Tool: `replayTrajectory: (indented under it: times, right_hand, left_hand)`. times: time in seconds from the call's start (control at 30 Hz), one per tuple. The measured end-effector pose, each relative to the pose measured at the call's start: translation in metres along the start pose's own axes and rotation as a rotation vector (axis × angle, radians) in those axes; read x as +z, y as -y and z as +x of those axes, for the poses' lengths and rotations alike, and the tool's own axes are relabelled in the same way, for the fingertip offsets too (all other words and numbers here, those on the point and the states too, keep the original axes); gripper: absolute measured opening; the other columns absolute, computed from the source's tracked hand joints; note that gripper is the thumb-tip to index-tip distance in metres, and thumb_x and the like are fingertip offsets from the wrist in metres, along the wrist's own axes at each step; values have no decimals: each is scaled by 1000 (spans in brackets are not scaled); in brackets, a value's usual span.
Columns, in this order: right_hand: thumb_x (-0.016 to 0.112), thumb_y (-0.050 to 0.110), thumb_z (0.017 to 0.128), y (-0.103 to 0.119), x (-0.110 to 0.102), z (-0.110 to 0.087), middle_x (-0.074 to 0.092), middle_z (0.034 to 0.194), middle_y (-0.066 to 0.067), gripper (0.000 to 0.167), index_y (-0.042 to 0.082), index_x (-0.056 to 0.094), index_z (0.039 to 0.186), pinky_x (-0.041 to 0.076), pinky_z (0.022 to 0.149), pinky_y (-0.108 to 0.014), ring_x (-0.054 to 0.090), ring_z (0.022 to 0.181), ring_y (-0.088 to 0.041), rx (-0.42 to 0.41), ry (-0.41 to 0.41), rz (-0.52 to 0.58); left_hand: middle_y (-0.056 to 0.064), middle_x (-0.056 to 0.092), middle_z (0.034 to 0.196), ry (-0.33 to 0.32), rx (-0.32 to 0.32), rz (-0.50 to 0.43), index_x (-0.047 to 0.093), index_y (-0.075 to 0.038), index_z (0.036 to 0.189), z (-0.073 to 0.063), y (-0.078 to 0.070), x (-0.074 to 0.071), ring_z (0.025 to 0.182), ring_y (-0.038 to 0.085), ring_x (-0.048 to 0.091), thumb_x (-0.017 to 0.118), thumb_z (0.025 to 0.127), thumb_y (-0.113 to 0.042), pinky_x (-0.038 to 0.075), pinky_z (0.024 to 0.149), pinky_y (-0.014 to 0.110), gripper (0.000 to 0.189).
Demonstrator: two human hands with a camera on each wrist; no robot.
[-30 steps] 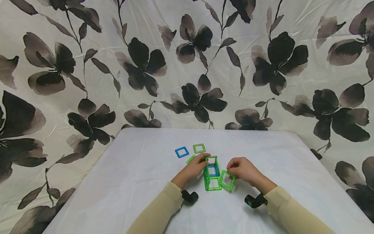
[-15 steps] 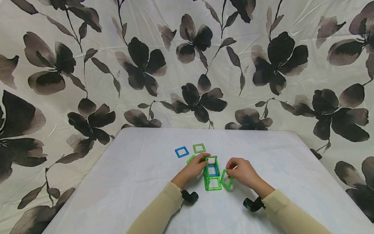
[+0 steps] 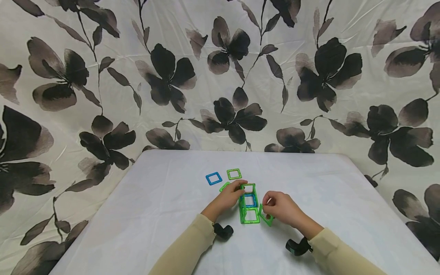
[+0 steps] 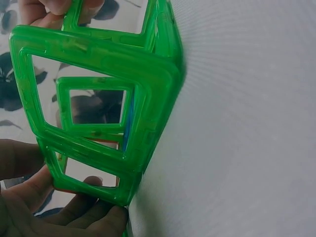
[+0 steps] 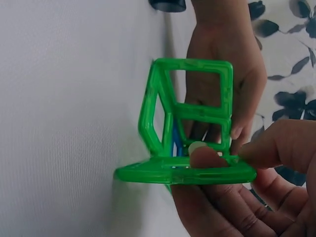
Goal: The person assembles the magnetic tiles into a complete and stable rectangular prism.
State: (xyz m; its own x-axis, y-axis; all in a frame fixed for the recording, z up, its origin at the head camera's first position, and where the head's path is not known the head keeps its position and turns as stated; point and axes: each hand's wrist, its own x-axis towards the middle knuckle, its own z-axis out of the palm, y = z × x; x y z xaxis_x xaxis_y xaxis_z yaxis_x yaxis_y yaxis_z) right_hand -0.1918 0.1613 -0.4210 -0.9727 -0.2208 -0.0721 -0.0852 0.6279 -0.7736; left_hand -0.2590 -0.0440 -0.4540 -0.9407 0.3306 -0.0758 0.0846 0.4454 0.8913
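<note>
Magnetic square tiles form a long boxy frame (image 3: 251,222) on the white table, mostly green with a blue tile (image 3: 255,200) partway along. My left hand (image 3: 225,198) grips its far end; in the left wrist view the thumb and fingers hold the lower part of the green structure (image 4: 163,98). My right hand (image 3: 283,208) pinches a green square tile (image 3: 265,220) just right of the near end. Seen from the right wrist, this tile (image 5: 212,176) is almost edge-on, thumb and fingers on its two faces. Whether it touches the frame, I cannot tell.
Beyond the left hand lie a loose blue tile (image 3: 208,180) and a green tile (image 3: 235,178). Another green tile (image 3: 223,186) is partly hidden by that hand. White cloth covers the table (image 3: 137,229); a floral cloth (image 3: 227,118) hangs behind it.
My right hand has moved slightly left and nearer, turning the green tile more edge-on and bringing it close to the frame. The left hand and the frame stay put.
</note>
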Motion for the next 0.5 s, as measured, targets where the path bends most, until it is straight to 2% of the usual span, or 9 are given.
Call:
replayTrajectory:
  times: [0.1, 0.27, 0.5]
  right_hand:
    - [64, 11, 85, 1, 2, -1, 69, 75, -5, 5, 9, 61, 88, 50, 54, -29, 63, 61, -16, -18, 27, 16]
    - [64, 13, 88, 2, 5, -2, 68, 78, -7, 9, 8, 60, 95, 54, 53, -32, 59, 61, -16, 2, 56, 65]
    - [61, 12, 92, 1, 11, -2, 64, 84, -12, 13, 3, 58, 100, 57, 55, -37, 62, 63, -18, 21, 75, 204]
  left_hand:
    - [7, 49, 145, 2, 2, -6, 52, -25, 138, -1, 0, 0, 133, 25, 44, 50, 100, -24, 32, 112, 55, 38]
    - [7, 50, 144, 5, 5, -10, 52, -25, 138, -1, 1, 0, 133, 26, 45, 50, 100, -24, 34, 111, 55, 38]
    - [7, 50, 144, 4, 14, 4, 52, -25, 138, 0, 2, -1, 136, 26, 43, 49, 100, -25, 33, 112, 54, 38]
